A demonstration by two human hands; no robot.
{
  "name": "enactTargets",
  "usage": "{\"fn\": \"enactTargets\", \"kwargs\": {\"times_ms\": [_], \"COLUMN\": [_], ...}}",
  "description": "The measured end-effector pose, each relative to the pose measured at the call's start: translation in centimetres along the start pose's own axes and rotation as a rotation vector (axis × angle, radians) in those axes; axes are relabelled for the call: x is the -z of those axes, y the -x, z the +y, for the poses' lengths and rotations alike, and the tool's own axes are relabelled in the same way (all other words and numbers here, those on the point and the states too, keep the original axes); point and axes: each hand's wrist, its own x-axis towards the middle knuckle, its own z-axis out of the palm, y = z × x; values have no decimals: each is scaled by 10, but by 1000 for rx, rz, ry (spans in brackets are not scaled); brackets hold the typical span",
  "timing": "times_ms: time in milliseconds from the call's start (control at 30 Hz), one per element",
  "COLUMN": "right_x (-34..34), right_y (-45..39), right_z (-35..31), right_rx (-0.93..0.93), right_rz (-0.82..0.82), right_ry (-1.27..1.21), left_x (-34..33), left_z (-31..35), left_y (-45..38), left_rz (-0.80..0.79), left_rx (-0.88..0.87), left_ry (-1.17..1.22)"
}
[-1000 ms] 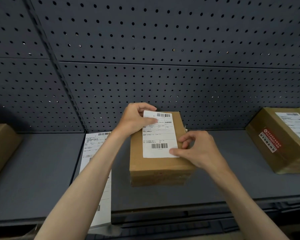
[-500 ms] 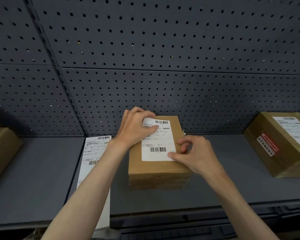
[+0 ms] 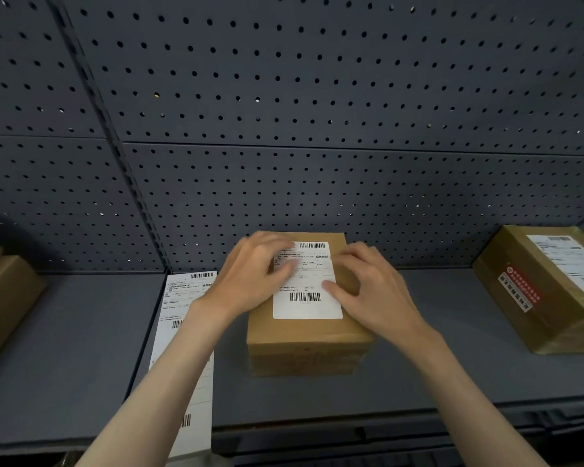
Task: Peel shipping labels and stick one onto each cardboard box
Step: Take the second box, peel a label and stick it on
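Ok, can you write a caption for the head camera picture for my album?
Both hands, left hand and right hand, press a white shipping label flat onto a cardboard box on a grey shelf.

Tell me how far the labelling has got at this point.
Done: the right-hand box already carries a white label. In hand: both hands, left and right, press a label flat onto the middle box. Left: the box at the left edge shows no label, and a label strip lies on the shelf.
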Motion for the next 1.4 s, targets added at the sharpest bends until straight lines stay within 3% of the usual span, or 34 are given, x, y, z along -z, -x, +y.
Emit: {"fn": "enactTargets", "kwargs": {"times_ms": [167, 300, 500, 667, 933, 1167, 1300, 1400], "right_x": [-13, -18, -17, -17, -13, -3, -2, -6], "right_y": [-29, -38, -31, -31, -6, 0, 6, 14], "right_z": [4, -1, -1, 0, -10, 10, 1, -10], "right_rx": [186, 190, 130, 76, 236, 115, 187, 239], "right_rz": [-210, -327, -280, -222, -312, -242, -194, -260], "right_ry": [31, 90, 199, 251, 54, 124, 96, -15], "left_x": [-8, -15, -5, -1, -4, 5, 5, 4], "left_z": [7, 6, -15, -13, 12, -7, 10, 19], "left_y": [3, 4, 12, 13, 37, 45, 48, 56], "left_rz": [-156, -232, -232, -244, -277, -272, -244, -268], "left_rx": [-59, -30, 53, 80, -44, 22, 37, 15], "left_ry": [-34, -91, -217, -166, -37, -21, 12, 73]}}
